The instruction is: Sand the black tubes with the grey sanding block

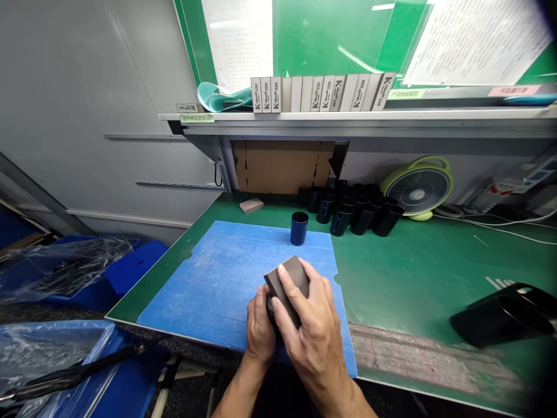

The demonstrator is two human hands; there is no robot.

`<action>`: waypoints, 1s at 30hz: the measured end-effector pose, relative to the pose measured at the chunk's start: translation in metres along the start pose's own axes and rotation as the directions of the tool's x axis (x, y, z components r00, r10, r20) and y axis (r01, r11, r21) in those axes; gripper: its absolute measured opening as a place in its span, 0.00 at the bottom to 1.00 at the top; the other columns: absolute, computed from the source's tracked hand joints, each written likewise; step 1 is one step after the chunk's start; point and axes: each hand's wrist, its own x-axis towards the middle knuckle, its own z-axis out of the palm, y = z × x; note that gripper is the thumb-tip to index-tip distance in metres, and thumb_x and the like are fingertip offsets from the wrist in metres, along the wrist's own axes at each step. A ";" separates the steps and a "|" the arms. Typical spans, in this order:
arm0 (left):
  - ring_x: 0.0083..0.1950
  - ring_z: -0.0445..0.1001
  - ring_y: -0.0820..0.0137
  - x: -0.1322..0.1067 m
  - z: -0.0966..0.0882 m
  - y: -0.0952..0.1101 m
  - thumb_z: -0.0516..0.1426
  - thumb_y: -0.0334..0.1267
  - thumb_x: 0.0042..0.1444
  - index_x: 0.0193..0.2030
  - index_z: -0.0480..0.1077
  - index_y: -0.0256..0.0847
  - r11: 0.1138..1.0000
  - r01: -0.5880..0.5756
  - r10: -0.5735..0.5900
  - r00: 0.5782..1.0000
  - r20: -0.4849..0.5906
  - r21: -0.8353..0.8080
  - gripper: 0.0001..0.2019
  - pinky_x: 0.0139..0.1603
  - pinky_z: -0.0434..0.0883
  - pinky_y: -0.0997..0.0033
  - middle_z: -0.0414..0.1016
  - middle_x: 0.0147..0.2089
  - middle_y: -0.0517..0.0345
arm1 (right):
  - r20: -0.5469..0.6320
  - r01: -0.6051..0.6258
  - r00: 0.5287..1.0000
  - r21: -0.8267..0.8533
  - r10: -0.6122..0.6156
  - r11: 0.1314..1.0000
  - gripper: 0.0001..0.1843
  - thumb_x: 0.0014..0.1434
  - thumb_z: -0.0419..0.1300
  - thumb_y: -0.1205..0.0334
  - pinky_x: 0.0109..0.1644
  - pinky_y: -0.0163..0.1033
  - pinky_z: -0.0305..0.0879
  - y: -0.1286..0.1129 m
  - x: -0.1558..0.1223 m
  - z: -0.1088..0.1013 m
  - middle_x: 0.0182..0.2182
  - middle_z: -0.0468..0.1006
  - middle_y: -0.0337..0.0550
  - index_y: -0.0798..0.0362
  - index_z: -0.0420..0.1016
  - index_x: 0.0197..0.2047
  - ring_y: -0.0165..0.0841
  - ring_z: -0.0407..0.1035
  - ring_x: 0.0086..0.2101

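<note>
Since the sanding sponge [288, 280] looks light and springy, the right hand [311, 328] clasps it flat while the left hand [260, 328] grips a dark cylinder [270, 307].

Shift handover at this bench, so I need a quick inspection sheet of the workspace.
Surface: green bench under a blue mat.
Job's things: blue cylinder on the mat; black cylinders grouped to its right, off the mat.
Clutter: black curved piece at the bench's right; tan block at the back.
Hands: left hand holds a dark cylinder; right hand presses a sanding block against it.
Cables: white cables right of the fan.
Surroundings: blue crates at left; boxes marked K 220 on a shelf.
</note>
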 end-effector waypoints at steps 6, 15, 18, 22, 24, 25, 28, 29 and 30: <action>0.42 0.78 0.57 -0.002 -0.002 -0.004 0.45 0.59 0.67 0.38 0.78 0.42 1.000 0.009 -0.008 0.985 0.174 -0.001 0.27 0.49 0.75 0.58 0.80 0.37 0.46 | -0.003 0.005 1.000 -0.050 -0.005 0.999 0.30 0.66 0.59 0.66 0.56 0.54 0.69 -0.001 -0.007 -0.009 0.68 0.58 0.57 0.48 0.64 0.70 0.49 0.64 0.59; 0.45 0.78 0.56 -0.004 0.000 -0.021 0.42 0.61 0.67 0.42 0.77 0.42 0.995 -0.009 -0.004 0.992 0.127 0.100 0.30 0.51 0.75 0.57 0.80 0.42 0.43 | -0.029 -0.018 0.999 -0.035 0.017 0.999 0.29 0.66 0.58 0.67 0.56 0.54 0.69 -0.001 -0.001 -0.005 0.67 0.59 0.57 0.48 0.65 0.70 0.49 0.65 0.58; 0.43 0.77 0.57 -0.004 0.000 -0.017 0.42 0.61 0.67 0.39 0.77 0.43 0.997 -0.003 -0.008 0.991 0.133 0.078 0.30 0.46 0.75 0.59 0.79 0.39 0.44 | -0.011 0.001 1.000 -0.021 -0.001 1.000 0.30 0.66 0.57 0.66 0.56 0.55 0.69 0.000 -0.009 -0.002 0.67 0.60 0.56 0.46 0.64 0.70 0.49 0.65 0.58; 0.35 0.74 0.61 0.000 -0.001 -0.001 0.36 0.56 0.70 0.36 0.75 0.43 0.994 0.088 -0.064 0.946 0.318 -0.064 0.32 0.42 0.72 0.63 0.77 0.31 0.50 | -0.052 -0.095 0.994 -0.031 0.094 0.995 0.29 0.65 0.59 0.67 0.56 0.54 0.69 0.010 -0.043 -0.013 0.67 0.61 0.49 0.38 0.68 0.67 0.49 0.66 0.59; 0.34 0.74 0.62 0.002 -0.001 0.005 0.36 0.54 0.71 0.36 0.75 0.42 0.982 0.118 -0.061 0.936 0.346 -0.145 0.31 0.43 0.71 0.63 0.76 0.30 0.52 | -0.081 -0.176 0.981 0.022 0.177 0.984 0.28 0.67 0.58 0.64 0.60 0.56 0.67 0.020 -0.048 -0.023 0.67 0.61 0.49 0.40 0.66 0.68 0.50 0.65 0.61; 0.33 0.73 0.63 0.002 0.000 0.008 0.36 0.53 0.71 0.35 0.74 0.41 0.972 0.138 -0.063 0.931 0.360 -0.188 0.31 0.43 0.71 0.63 0.76 0.29 0.52 | -0.104 -0.212 0.971 0.048 0.216 0.976 0.28 0.67 0.58 0.61 0.62 0.56 0.65 0.025 -0.046 -0.028 0.67 0.61 0.49 0.42 0.64 0.70 0.49 0.64 0.62; 0.31 0.73 0.64 0.002 0.002 0.012 0.36 0.53 0.71 0.34 0.74 0.40 0.920 0.222 -0.097 0.928 0.361 -0.323 0.31 0.41 0.70 0.64 0.75 0.28 0.52 | -0.151 -0.293 0.941 0.079 0.301 0.953 0.32 0.69 0.58 0.55 0.64 0.56 0.64 0.040 -0.032 -0.034 0.67 0.63 0.49 0.45 0.57 0.73 0.48 0.62 0.64; 0.31 0.72 0.64 0.002 0.003 0.013 0.36 0.54 0.71 0.33 0.73 0.39 0.898 0.252 -0.118 0.927 0.355 -0.361 0.31 0.40 0.70 0.64 0.75 0.28 0.51 | -0.148 -0.306 0.938 0.080 0.315 0.949 0.33 0.68 0.58 0.54 0.65 0.56 0.64 0.043 -0.029 -0.032 0.66 0.63 0.49 0.45 0.56 0.73 0.47 0.62 0.64; 0.31 0.73 0.64 0.003 0.004 0.014 0.38 0.55 0.71 0.33 0.73 0.38 0.875 0.282 -0.140 0.926 0.351 -0.395 0.31 0.39 0.70 0.64 0.75 0.28 0.51 | -0.141 -0.315 0.936 0.080 0.323 0.946 0.34 0.68 0.58 0.52 0.65 0.56 0.63 0.046 -0.027 -0.029 0.66 0.64 0.49 0.45 0.56 0.73 0.47 0.62 0.64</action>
